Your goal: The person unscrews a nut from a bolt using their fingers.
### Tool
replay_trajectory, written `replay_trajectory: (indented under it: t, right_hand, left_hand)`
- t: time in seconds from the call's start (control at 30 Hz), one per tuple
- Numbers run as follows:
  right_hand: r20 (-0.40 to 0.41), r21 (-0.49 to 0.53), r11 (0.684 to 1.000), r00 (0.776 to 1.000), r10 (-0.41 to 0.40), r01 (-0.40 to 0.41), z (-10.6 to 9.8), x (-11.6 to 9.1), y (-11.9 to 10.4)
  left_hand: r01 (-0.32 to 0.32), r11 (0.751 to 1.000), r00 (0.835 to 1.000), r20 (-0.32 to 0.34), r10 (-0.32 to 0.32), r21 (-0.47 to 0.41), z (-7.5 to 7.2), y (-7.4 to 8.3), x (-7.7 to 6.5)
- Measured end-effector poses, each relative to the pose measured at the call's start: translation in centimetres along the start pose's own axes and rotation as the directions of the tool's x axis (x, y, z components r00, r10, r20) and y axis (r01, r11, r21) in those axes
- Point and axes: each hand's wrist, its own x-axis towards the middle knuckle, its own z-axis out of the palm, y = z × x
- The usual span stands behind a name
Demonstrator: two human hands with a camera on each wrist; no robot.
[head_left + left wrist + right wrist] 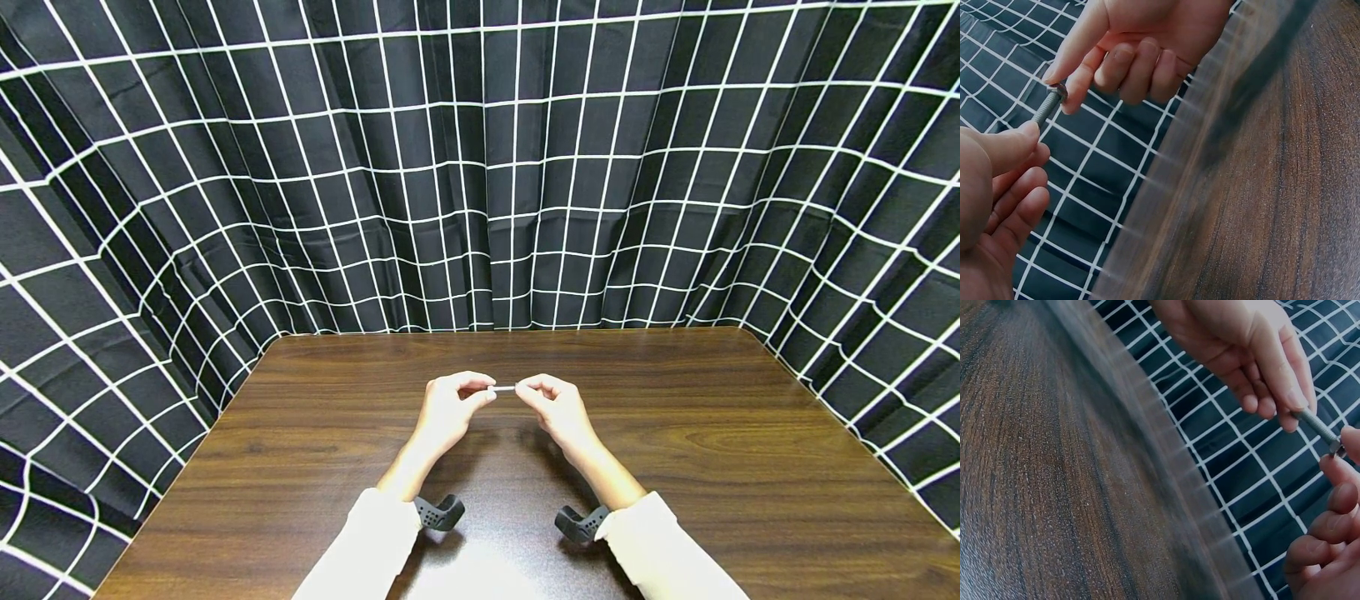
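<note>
A grey threaded bolt [1046,110] is held in the air between both hands, over the table in the head view. My left hand [444,412] pinches one end of it between thumb and forefinger, and those fingertips hide that end. At the other end of the bolt sits a small hex nut [1336,448]. My right hand [561,412] pinches this nut with thumb and forefinger, its other fingers loosely curled in the left wrist view. The thread between the two hands is plainly visible.
Below the hands lies a brown wood-grain table [337,467]. Behind and at both sides hangs a black curtain [501,192] with a white grid. Dark bands [442,512] are on both wrists, by the white sleeves [367,542].
</note>
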Motion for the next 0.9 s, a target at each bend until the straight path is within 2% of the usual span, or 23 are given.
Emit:
replay_trajectory:
  t: [0.33,0.53,0.9]
  right_hand:
    - [0.041,0.088,0.996,0.999,-0.007,0.004,-0.11,0.06,-0.19]
    - [0.052,0.111,0.994,0.998,-0.022,0.016,-0.09,-0.13,-0.45]
    - [0.038,0.092,0.993,0.996,-0.084,0.080,-0.04,0.08,0.16]
  left_hand:
    - [-0.016,1.000,1.000,-0.002,0.016,0.022,-0.08,-0.16,0.02]
    - [-0.001,1.000,1.000,-0.002,0.001,0.022,-0.02,-0.15,0.03]
    - [-0.002,1.000,1.000,0.001,0.002,0.018,-0.09,-0.10,0.00]
